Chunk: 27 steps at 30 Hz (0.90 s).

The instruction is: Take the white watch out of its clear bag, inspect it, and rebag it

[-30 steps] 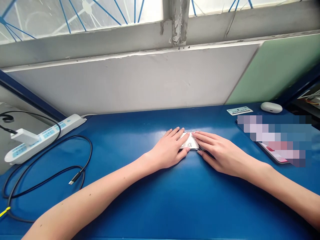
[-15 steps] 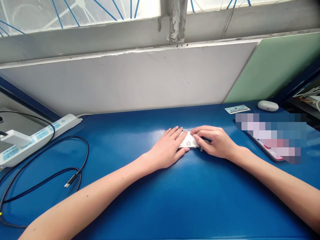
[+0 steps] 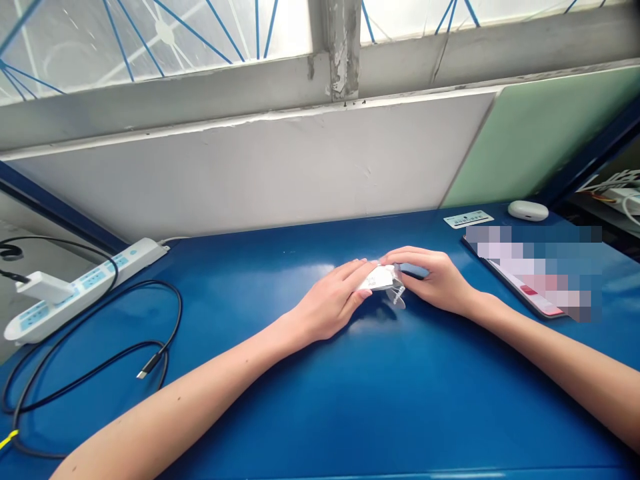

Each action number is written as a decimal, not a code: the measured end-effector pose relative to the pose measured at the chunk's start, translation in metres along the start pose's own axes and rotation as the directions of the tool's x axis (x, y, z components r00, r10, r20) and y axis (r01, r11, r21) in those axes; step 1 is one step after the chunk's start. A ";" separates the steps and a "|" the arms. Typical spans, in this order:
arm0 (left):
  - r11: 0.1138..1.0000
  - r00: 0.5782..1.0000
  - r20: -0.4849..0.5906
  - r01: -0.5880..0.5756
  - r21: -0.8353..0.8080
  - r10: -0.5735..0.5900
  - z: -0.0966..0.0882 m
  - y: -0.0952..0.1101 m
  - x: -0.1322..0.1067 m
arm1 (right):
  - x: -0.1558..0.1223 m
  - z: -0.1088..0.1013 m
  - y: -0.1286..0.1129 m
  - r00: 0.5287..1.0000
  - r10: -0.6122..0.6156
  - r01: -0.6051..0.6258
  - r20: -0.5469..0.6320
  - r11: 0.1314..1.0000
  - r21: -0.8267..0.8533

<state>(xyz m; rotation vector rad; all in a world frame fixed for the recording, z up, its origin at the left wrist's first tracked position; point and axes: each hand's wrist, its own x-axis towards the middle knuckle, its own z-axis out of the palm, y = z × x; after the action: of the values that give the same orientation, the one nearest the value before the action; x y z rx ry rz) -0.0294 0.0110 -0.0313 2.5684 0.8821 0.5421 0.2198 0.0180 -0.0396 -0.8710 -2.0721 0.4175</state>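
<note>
A small, flat packet with a white printed face [image 3: 380, 277] is held between my two hands, just above the blue tabletop. At its right end hangs a clear plastic piece [image 3: 399, 297]. My left hand [image 3: 334, 300] grips the packet's left side, thumb along the near edge and fingers over the far side. Curled around the right end is my right hand [image 3: 434, 277], its index finger reaching the far corner and its thumb by the clear plastic. My fingers hide part of the packet.
On the left, a white power strip [image 3: 95, 283] carries a plugged-in white charger [image 3: 47, 288]. A black cable [image 3: 173, 313] loops across the blue table [image 3: 350, 407]. To the right are a phone-like slab [image 3: 530, 293], partly blurred, a card [image 3: 469, 219] and a white earbud case [image 3: 528, 211].
The packet has come up off the table and tilted. Its right end now shows the clear piece hanging down. My left hand has gone from lying flat on it to gripping it.
</note>
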 end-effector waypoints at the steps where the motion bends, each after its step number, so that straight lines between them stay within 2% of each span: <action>1: 1.000 1.000 -0.018 0.000 -0.002 0.000 0.000 0.000 0.000 | 0.000 -0.003 -0.002 1.000 0.010 -0.010 -0.018 1.000 0.018; 4: 1.000 0.998 -0.061 0.022 -0.006 -0.022 -0.002 0.001 -0.001 | 0.001 -0.010 -0.009 0.995 0.055 -0.050 -0.088 0.997 0.063; 7: 1.000 0.999 -0.051 0.015 -0.017 -0.016 -0.003 0.001 0.000 | 0.003 -0.015 -0.016 0.982 0.120 -0.094 -0.145 0.980 0.175; 10: 1.000 0.999 -0.032 0.004 0.000 -0.004 -0.002 0.001 0.001 | 0.006 -0.018 -0.018 0.952 0.257 -0.193 -0.166 0.926 0.326; 16: 0.996 0.994 -0.061 0.091 -0.002 -0.091 0.002 0.000 -0.001 | 0.007 -0.014 -0.001 0.820 0.569 -0.463 -0.062 0.724 0.511; 19: 0.996 0.994 -0.057 0.091 0.001 -0.091 0.002 0.000 0.000 | 0.005 -0.008 0.007 0.769 0.637 -0.545 0.045 0.617 0.569; 23: 0.998 0.997 -0.052 0.065 0.022 -0.064 0.000 0.001 0.000 | 0.003 -0.004 0.006 0.747 0.649 -0.588 0.143 0.546 0.597; 27: 0.999 0.998 -0.049 0.043 0.021 -0.042 -0.001 0.001 -0.001 | 0.002 -0.001 0.001 0.756 0.634 -0.585 0.162 0.544 0.601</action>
<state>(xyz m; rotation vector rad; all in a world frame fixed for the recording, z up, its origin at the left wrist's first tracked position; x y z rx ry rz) -0.0300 0.0099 -0.0301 2.5599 0.9621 0.5883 0.2202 0.0201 -0.0377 -1.1396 -1.3193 1.3522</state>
